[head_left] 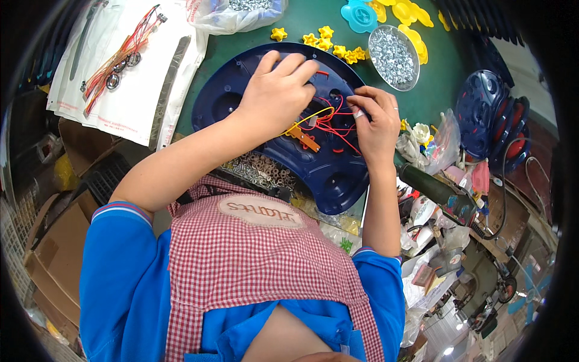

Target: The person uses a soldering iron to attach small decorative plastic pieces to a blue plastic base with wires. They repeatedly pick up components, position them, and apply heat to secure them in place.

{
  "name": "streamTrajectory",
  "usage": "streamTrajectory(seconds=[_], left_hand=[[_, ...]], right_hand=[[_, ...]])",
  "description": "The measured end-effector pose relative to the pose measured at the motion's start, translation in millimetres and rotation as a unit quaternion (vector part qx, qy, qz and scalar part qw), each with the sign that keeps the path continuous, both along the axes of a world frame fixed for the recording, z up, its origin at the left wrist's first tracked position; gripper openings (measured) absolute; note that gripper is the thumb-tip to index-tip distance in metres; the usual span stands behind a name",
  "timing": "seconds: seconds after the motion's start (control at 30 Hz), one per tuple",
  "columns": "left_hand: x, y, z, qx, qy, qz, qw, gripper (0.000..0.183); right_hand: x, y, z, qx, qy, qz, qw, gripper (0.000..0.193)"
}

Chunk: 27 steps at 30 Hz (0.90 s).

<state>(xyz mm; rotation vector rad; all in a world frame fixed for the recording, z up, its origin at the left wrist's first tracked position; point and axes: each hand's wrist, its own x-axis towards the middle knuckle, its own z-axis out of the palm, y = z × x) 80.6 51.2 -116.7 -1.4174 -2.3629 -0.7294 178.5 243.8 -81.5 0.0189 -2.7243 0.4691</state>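
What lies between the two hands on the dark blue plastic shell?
In the head view, red and yellow wires and a small orange circuit strip lie on the dark blue shell between the left hand and right hand.

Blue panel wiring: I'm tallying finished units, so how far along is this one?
Done: red and yellow wires and a small orange board already lie in the blue panel. In hand: the left hand steadies the panel while the right hand works the wires. Left: yellow star parts and screws in the bowl sit unused.
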Motion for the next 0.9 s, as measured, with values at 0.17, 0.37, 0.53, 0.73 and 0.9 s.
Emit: streamTrajectory(seconds=[0.17,0.37,0.53,0.73,0.9], left_hand=[[14,25,-2,-0.077,0.003,-0.036,0.996,0.014],[3,-13,16,-0.033,-0.066,-0.018,0.997,0.028],[8,-26,2,-0.009,-0.062,-0.012,0.998,0.028],[10,-21,-5,0.000,-0.045,0.008,0.999,0.021],[10,-20,-4,0.003,-0.053,0.014,0.998,0.020]], right_hand=[[18,-13,0,-0.196,-0.034,-0.083,0.977,0.011],[41,-19,-6,-0.105,-0.018,-0.081,0.991,0.019],[35,-21,-5,-0.019,-0.033,-0.052,0.998,0.023],[38,-14,-16,0.001,-0.054,-0.046,0.997,0.023],[31,-18,-2,-0.026,-0.142,-0.079,0.986,0.026]])
